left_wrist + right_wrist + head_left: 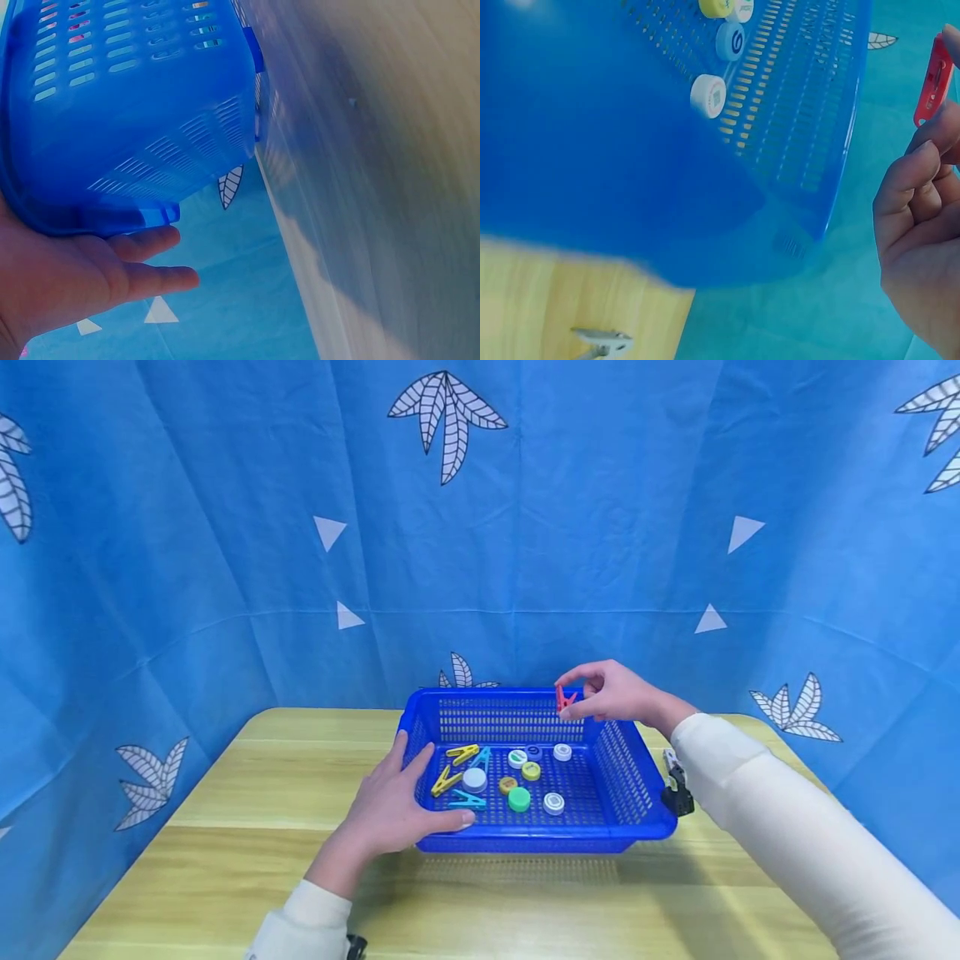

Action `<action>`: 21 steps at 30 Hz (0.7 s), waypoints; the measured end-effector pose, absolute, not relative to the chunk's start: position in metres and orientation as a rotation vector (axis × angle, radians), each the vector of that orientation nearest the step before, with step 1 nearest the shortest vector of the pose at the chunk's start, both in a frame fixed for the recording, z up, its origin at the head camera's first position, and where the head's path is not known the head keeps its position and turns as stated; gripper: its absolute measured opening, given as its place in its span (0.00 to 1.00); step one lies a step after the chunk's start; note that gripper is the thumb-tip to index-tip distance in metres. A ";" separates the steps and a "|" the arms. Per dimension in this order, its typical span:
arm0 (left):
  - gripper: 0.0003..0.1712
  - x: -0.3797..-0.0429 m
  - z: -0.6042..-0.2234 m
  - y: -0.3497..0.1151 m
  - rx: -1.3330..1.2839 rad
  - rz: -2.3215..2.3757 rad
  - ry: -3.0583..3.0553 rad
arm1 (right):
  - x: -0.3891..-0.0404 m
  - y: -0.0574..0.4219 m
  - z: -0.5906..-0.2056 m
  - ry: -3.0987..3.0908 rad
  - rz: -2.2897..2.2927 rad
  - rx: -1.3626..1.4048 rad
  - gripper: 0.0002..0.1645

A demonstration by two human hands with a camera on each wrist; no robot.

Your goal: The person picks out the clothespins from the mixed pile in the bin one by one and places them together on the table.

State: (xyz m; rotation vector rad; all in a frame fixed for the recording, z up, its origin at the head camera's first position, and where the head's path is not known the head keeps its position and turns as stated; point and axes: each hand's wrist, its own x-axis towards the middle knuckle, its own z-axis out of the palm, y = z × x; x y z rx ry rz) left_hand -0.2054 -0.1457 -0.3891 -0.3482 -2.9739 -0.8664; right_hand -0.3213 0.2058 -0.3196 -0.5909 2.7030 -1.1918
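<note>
A red clothespin point(564, 700) is pinched between the thumb and fingers of my right hand point(611, 692), at the back right rim of a blue plastic basket point(540, 844). The right wrist view shows the same clothespin point(934, 81) at the fingertips. My left hand point(393, 806) lies at the basket's front left corner, fingers spread along the left rim and thumb over the front one. In the left wrist view its fingers point(161, 279) extend straight beside the basket wall. Inside the basket lie yellow clothespins point(446, 781), teal clothespins point(468, 801) and several bottle caps point(519, 799).
The basket stands on a light wooden table point(300, 793). Behind the table hangs a blue curtain point(570, 527) with leaf prints. A small grey metal object point(604, 343) lies on the table right of the basket.
</note>
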 end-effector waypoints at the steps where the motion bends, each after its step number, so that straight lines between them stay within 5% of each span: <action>1: 0.72 -0.205 -0.389 -0.146 -0.344 -0.866 -2.975 | -0.321 0.208 -0.320 2.706 -1.192 -0.588 0.36; 21: 0.72 -0.204 -0.388 -0.144 -0.330 -0.865 -2.983 | -0.295 0.263 -0.334 2.714 -1.295 -0.474 0.34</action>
